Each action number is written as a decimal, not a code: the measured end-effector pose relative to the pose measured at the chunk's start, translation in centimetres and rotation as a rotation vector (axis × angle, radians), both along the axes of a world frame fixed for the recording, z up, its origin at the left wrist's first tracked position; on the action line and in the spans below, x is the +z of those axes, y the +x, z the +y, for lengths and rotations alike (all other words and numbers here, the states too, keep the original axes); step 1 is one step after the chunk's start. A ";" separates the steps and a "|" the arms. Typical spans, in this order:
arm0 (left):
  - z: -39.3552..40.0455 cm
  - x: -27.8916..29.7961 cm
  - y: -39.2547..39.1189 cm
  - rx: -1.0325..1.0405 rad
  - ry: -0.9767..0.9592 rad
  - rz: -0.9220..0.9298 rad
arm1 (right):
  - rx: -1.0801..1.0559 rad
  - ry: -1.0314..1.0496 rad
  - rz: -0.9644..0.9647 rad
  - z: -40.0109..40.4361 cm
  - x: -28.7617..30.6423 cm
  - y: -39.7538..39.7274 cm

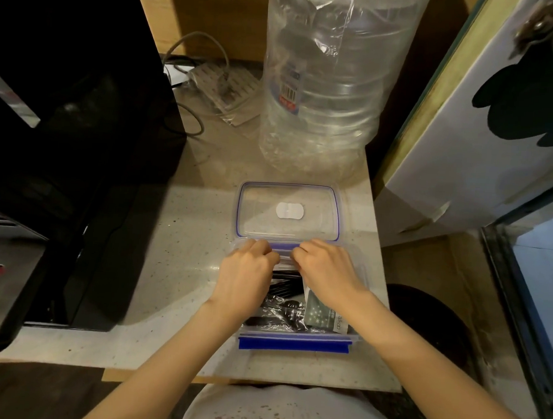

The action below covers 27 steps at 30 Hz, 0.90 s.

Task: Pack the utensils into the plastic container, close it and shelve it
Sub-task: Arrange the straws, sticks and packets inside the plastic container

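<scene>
A clear rectangular plastic container (294, 333) with blue clips sits near the front edge of the speckled pale bench (177, 236), black plastic utensils (280, 293) (in clear wrap) inside. Its clear lid (289, 210) lies just behind. Left hand (244, 275) and right hand (326, 271) curl their fingers (262, 245) over the container's far rim; whether they pinch anything cannot be told.

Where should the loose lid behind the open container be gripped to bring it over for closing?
Probably by its two short ends, one hand from each side. The lid lies flat on the counter just behind the container, long edge towards the person. Both the left hand and right hand sit at that near edge now, the big bottle crowding the far side.
</scene>
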<state>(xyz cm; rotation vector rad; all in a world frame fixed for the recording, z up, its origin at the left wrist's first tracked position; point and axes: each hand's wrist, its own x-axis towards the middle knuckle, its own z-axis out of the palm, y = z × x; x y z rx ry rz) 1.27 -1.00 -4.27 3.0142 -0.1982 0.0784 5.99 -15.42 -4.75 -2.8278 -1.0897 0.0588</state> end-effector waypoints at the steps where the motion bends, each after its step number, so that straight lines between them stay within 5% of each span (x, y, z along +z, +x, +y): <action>1: 0.0 -0.3 0.0 0.001 -0.006 0.006 | -0.004 0.015 0.015 -0.1 -0.1 0.0; 6: -0.4 -1.5 0.2 0.020 -0.022 0.046 | -0.057 0.126 0.227 -1.4 0.7 0.1; 10: -1.0 -1.8 -0.2 0.024 -0.147 0.068 | -0.098 0.203 0.198 -3.6 1.8 0.2; 15: -2.8 -1.3 -0.4 0.038 -0.379 0.159 | -0.046 -0.003 0.133 -5.0 3.1 -0.4; 21: -4.2 -1.2 0.3 0.037 -0.409 0.192 | -0.058 -0.263 0.170 -4.9 3.2 -2.3; 27: -4.1 -1.3 0.6 0.018 -0.473 0.212 | -0.066 -0.267 0.198 -4.8 2.7 -3.0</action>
